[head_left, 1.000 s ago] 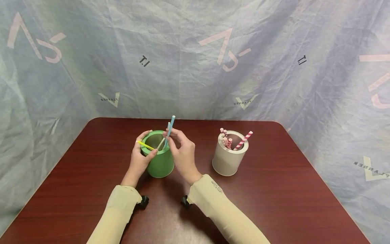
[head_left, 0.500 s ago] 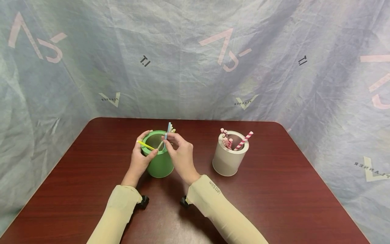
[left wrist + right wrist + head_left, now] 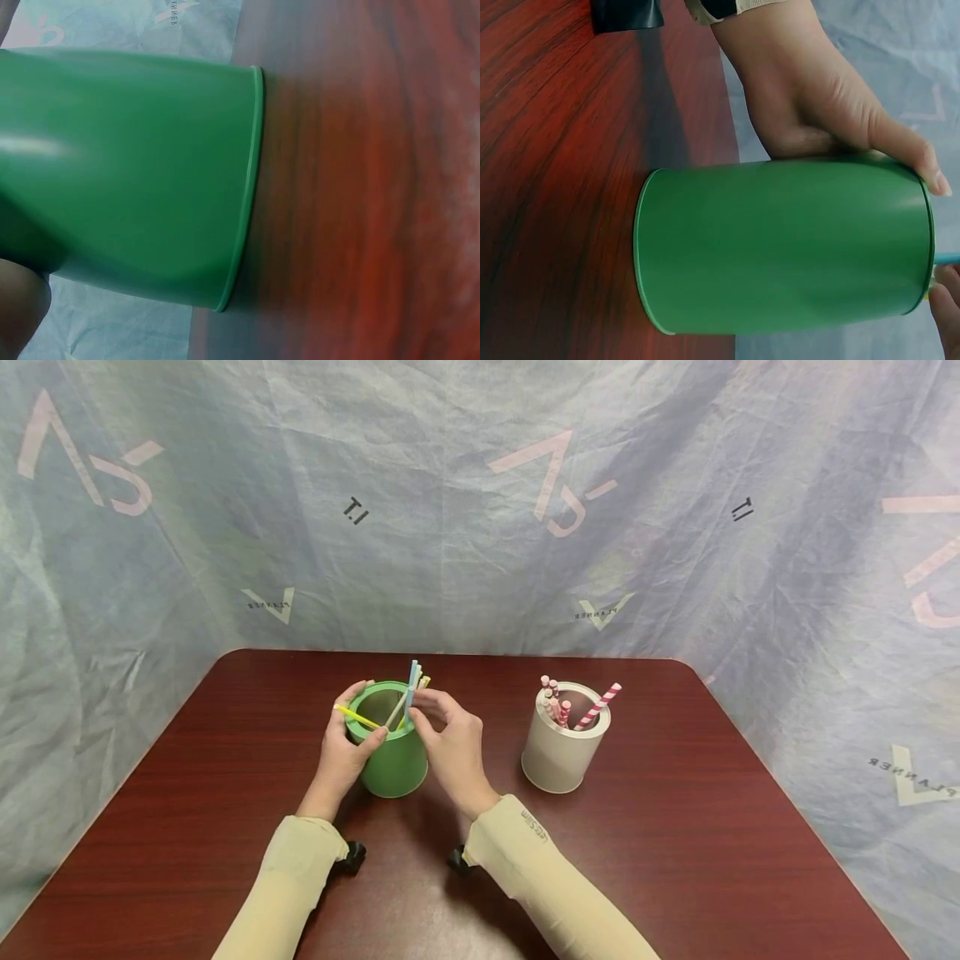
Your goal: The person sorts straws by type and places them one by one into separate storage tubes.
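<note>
In the head view my left hand [image 3: 343,758] holds a green can [image 3: 395,768], fingers round its far left side and thumb at the rim. Across the can's rim on the left leans a yellow straw [image 3: 357,717]. A pale straw [image 3: 396,710], a blue straw [image 3: 409,702] and other light-coloured straws lean at the right of the rim. My right hand [image 3: 455,745] is beside these, thumb and forefinger bent and slightly apart, their tips close to the blue straw. In the right wrist view the fingertips [image 3: 939,294] show just past the can's rim.
A white can [image 3: 561,760] stands on the right, holding several red-and-white striped straws [image 3: 600,703]. Both cans stand on a dark red wooden table [image 3: 675,827]. A grey printed cloth [image 3: 465,552] hangs behind it.
The blue straw in my right hand has gone down into the green can. My right fingers have then shifted slightly right, off the straw. My left hand has stayed in place.
</note>
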`<state>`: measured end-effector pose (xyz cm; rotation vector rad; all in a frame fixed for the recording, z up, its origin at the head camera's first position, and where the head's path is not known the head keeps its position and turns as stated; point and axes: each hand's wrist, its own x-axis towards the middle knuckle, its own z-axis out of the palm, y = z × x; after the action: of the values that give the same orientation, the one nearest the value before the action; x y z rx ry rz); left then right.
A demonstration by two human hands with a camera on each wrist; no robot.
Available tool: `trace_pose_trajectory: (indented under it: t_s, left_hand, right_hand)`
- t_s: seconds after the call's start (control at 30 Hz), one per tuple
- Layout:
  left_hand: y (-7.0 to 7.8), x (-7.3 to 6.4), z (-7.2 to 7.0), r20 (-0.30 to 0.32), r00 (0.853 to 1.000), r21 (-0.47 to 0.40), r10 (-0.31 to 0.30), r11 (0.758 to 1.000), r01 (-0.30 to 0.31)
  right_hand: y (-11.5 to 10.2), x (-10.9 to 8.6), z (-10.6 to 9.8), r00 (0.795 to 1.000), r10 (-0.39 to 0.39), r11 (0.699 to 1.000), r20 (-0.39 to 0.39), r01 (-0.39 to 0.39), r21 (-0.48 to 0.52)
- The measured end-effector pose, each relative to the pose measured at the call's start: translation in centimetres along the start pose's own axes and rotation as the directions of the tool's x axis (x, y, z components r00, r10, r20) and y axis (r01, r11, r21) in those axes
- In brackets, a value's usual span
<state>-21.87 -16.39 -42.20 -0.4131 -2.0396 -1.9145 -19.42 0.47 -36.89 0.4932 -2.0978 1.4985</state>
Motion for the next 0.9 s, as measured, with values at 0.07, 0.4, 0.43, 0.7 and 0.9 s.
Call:
trace_pose_trajectory:
  t_s: [0.07,0.4,0.43,0.7,0.9]
  left_hand:
    - [-0.1,0.0,-0.1,0.002,1.000,-0.002,0.005,1.000,-0.005]
    - [0.0,0.0,-0.8,0.011,1.000,0.029,-0.008,1.000,0.008]
    - [0.0,0.0,-0.9,0.013,1.000,0.040,-0.010,0.999,0.010]
    - [0.1,0.0,-1.7,0.058,0.998,0.126,-0.024,0.992,0.016]
    - [0.0,-0.4,-2.7,0.124,0.992,0.093,0.028,0.995,-0.040]
  right_hand:
    - [0.2,-0.2,-0.2,1.000,-0.003,1.000,-0.011,0.003,-0.004]
    - [0.8,-1.0,-1.9,1.000,-0.009,0.997,-0.021,0.007,-0.079]
    - [0.9,-1.0,-2.2,1.000,-0.017,0.995,-0.015,0.015,-0.096]
    - [0.4,-1.2,-5.1,0.992,-0.130,0.965,0.008,0.128,-0.228]
    - [-0.2,-0.9,-7.8,0.980,-0.195,0.954,-0.042,0.179,-0.241]
